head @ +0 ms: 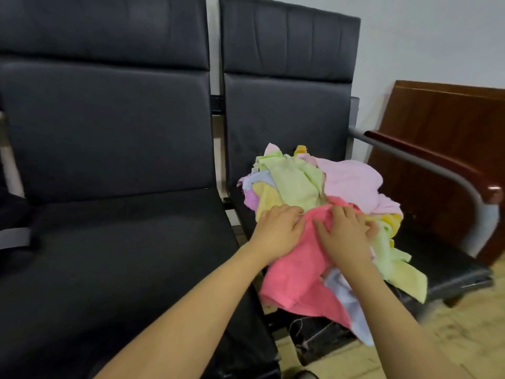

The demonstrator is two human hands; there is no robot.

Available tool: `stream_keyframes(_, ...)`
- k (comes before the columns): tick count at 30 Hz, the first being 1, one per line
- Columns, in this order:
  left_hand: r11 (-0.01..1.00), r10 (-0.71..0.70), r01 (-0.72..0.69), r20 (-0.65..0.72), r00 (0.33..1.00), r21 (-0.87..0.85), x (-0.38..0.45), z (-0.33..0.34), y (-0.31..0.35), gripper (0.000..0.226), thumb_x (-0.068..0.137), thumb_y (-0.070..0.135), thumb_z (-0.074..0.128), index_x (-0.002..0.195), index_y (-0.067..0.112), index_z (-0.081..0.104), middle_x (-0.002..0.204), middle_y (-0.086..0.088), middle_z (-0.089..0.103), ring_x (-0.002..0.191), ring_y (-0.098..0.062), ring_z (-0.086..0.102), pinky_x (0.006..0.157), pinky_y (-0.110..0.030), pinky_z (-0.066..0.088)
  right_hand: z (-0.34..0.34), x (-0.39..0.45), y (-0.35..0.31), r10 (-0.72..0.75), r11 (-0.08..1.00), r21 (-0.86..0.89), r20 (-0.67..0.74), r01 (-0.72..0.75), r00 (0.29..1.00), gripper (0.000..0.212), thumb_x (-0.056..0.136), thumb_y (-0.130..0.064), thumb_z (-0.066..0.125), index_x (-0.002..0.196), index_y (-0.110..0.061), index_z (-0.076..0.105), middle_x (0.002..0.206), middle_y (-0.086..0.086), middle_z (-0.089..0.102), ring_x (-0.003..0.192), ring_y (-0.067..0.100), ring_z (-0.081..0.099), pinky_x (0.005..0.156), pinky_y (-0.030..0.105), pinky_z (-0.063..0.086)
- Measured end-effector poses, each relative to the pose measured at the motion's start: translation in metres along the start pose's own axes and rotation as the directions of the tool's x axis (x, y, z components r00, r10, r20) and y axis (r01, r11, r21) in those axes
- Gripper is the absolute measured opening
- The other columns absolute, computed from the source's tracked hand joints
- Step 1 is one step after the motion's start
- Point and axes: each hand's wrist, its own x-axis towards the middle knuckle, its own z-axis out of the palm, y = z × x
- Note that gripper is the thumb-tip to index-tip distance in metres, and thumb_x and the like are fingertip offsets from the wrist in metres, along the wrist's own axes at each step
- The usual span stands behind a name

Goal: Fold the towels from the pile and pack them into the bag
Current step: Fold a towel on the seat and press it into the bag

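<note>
Two bare forearms reach in from the bottom edge, and both hands land on the one pile of towels (322, 214) heaped on the right-hand seat (442, 269). Nearest the front edge of that seat, a hot pink towel (295, 272) droops over the lip, with a pale blue one (345, 299) hanging just beside it and a light green one (404, 277) spilling toward the front right corner. The left hand (278, 231) sits at the pink towel's left side, fingers curled into the cloth, so it looks like it's grabbing it. The right hand (345, 232) lies on top of the same towel with fingers spread; can't tell if the fingertips are actually pinching anything, since they sink into the folds. Further back the pile has a big light pink towel (352, 181), another green one (297, 181), some yellow and lilac bits, too tangled to count properly. I count two black padded chairs side by side; the left seat (123, 255) is bare. Behind the right armrest (426, 162) leans one brown wooden panel (448, 119).
</note>
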Motion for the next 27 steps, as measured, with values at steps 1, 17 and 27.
stream_keyframes(1, 1.000, -0.010, 0.010, 0.012, 1.000, -0.010, 0.002, 0.009, 0.004, 0.041, 0.100, 0.038, 0.033, 0.122, 0.014, 0.057, 0.118, -0.009, 0.060, 0.111, -0.030, 0.051, 0.092, -0.038, 0.035, 0.001, 0.000, 0.003, 0.012, 0.999, 0.048, 0.006, -0.012, 1.000, 0.028, 0.093, -0.033, 0.054, 0.107, -0.009, 0.057, 0.112, 0.012, 0.054, 0.111, 0.032, 0.045, 0.100, 0.053, 0.031)
stream_keyframes(17, 0.898, -0.099, -0.130, -0.482, 0.871, -0.420, -0.021, -0.027, 0.010, 0.043, 0.093, 0.045, 0.046, 0.081, 0.010, 0.067, 0.073, 0.003, 0.062, 0.075, -0.012, 0.055, 0.082, -0.030, 0.037, -0.032, -0.017, -0.023, -0.100, 0.775, 0.498, -0.509, 0.388, 0.855, 0.009, 0.088, -0.024, 0.058, 0.081, -0.021, 0.064, 0.074, -0.027, 0.053, 0.084, -0.020, 0.045, 0.088, 0.023, 0.024)
stream_keyframes(27, 0.990, -0.138, 0.107, -0.643, 0.753, -0.087, -0.060, -0.063, -0.046, 0.048, 0.090, 0.052, 0.046, 0.064, 0.013, 0.058, 0.065, 0.008, 0.040, 0.072, -0.017, 0.042, 0.069, -0.028, 0.015, -0.023, -0.026, -0.074, -0.273, 0.608, 0.689, -0.286, 0.395, 0.918, 0.020, 0.080, -0.048, 0.062, 0.086, -0.031, 0.068, 0.079, -0.019, 0.068, 0.078, 0.006, 0.063, 0.089, 0.051, 0.045)
